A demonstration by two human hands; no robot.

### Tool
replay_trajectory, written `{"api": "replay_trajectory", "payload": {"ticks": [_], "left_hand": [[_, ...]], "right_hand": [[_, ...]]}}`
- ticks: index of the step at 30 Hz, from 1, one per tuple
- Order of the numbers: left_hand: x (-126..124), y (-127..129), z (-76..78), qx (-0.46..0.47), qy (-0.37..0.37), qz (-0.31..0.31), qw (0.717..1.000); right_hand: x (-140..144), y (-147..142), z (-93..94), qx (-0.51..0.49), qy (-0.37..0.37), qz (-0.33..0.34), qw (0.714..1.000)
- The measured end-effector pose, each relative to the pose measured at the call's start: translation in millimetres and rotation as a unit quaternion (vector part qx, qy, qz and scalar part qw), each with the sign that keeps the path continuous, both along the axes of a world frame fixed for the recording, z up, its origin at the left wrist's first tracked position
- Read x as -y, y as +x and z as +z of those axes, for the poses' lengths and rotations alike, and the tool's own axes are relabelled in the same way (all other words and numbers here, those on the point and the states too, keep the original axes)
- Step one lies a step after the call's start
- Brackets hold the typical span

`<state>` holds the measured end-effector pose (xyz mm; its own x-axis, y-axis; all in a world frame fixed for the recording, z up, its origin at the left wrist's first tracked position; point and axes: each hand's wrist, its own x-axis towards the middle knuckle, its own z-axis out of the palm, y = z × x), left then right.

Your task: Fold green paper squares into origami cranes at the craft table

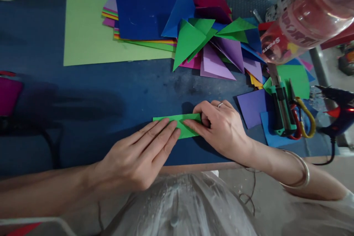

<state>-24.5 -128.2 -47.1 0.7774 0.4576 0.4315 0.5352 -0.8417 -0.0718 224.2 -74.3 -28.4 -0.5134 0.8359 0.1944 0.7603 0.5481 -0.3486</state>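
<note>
A folded strip of green paper [188, 129] lies on the dark blue table near its front edge. Stretched flat, the fingers of my left hand [146, 151] press on the strip's left part. My right hand [224, 129] pinches its right end between thumb and curled fingers. Beyond the hands, folded green paper pieces [192, 40] and folded purple pieces [215, 62] lie in a loose heap. Part of the strip is hidden under my fingers.
Behind lie a blue sheet [143, 11] and a light green sheet [85, 29]. A pink bottle [306, 22] stands at right, near a box cutter [282, 107], scissors [305, 118] and a glue gun [339, 114] with a cord. A magenta object [9, 96] is at left.
</note>
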Motion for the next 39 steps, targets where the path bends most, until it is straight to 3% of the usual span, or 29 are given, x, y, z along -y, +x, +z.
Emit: {"api": "replay_trajectory", "payload": {"ticks": [15, 24, 28, 33, 37, 39], "left_hand": [[0, 5, 5.3, 0.007, -0.001, 0.01, 1.0], [7, 10, 5.3, 0.056, -0.063, 0.052, 0.995], [5, 9, 5.0, 0.042, -0.072, 0.026, 0.996], [7, 10, 5.3, 0.04, -0.068, 0.042, 0.996], [7, 12, 6.2, 0.007, -0.043, 0.037, 0.998], [7, 11, 5.7, 0.006, -0.036, 0.043, 0.998]], "right_hand": [[-3, -1, 3.2, 0.004, -0.028, -0.025, 0.999], [-4, -2, 1.6, 0.006, -0.025, -0.031, 0.999], [-4, 0, 1.8, 0.002, -0.032, -0.027, 0.999], [-4, 0, 1.1, -0.005, -0.021, -0.018, 1.0], [-3, 2, 2.2, -0.04, 0.028, 0.022, 0.999], [-1, 5, 3.2, -0.066, 0.067, 0.096, 0.991]]}}
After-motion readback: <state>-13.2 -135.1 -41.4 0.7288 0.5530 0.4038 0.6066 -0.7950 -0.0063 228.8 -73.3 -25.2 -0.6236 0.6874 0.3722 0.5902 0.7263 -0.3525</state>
